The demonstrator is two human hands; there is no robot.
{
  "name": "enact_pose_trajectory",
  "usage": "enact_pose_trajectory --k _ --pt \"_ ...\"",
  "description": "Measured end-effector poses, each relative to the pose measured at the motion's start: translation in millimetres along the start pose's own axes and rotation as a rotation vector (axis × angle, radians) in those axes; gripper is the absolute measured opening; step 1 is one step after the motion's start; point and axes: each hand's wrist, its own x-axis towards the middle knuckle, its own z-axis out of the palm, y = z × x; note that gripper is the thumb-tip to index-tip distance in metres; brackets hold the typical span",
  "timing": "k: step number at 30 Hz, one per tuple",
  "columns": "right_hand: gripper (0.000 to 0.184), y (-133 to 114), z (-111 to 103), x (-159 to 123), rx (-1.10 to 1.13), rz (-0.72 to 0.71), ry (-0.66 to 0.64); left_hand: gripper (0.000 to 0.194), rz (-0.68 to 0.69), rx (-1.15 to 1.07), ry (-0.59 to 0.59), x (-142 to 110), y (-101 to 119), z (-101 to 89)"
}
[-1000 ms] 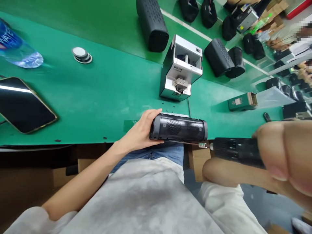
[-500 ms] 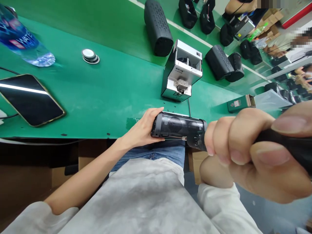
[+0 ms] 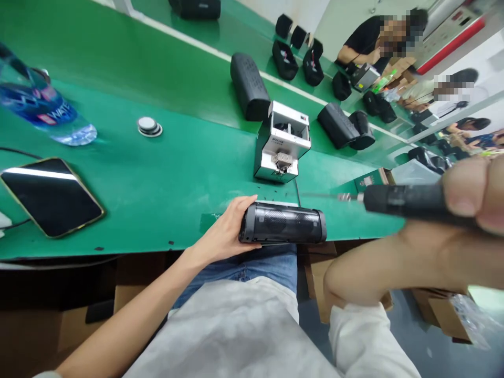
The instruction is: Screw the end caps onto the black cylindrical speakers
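My left hand (image 3: 226, 228) grips the left end of a black speaker (image 3: 286, 223) with perforated grille patches, held at the front edge of the green bench. In my right hand (image 3: 476, 197), raised at the right, is a black electric screwdriver (image 3: 409, 200). Its thin bit points left, blurred, above and apart from the speaker's right end. Behind the speaker stands a silver and black screw feeder (image 3: 282, 142), with small dark bits scattered before it on the bench.
Left on the bench (image 3: 189, 173) are a phone (image 3: 53, 197), a water bottle (image 3: 47, 105) and stacked round discs (image 3: 148, 126). Black speaker housings (image 3: 250, 86) line the far side. A small green box (image 3: 370, 180) sits at right. Co-workers (image 3: 366, 42) sit further back.
My right hand has drawn the screwdriver up and right, off the speaker's right end. My left hand still holds the speaker. The camera view has tilted up, showing more background.
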Motion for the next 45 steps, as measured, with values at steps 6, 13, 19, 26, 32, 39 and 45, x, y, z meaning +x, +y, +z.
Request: enact_pose_trajectory --k 6,13,19,26,32,39,45 --pt "0.025 72 110 42 0.111 -0.579 0.260 0.131 -0.042 0.011 0.004 -1 1 -0.1" --pt "0.019 42 125 19 0.253 -0.569 0.256 0.127 -0.081 -0.004 -0.026 -1 1 -0.5" --pt "0.029 67 151 6 0.182 -0.329 -0.038 0.123 -0.090 0.005 -0.028 -1 -1 -0.4" --pt "0.045 99 161 13 0.100 -0.263 -0.039 0.123 -0.110 -0.002 -0.018 -2 2 -1.1" --pt "0.026 100 159 5 0.105 -0.221 -0.015 0.126 -0.097 -0.010 -0.027 -1 1 -0.6" --pt "0.021 93 161 10 0.090 -0.290 0.047 0.125 -0.095 -0.028 -0.029 -2 -2 0.7" --pt "0.047 106 164 18 0.018 -0.191 0.040 0.126 -0.090 -0.028 -0.024 -2 -1 0.9"
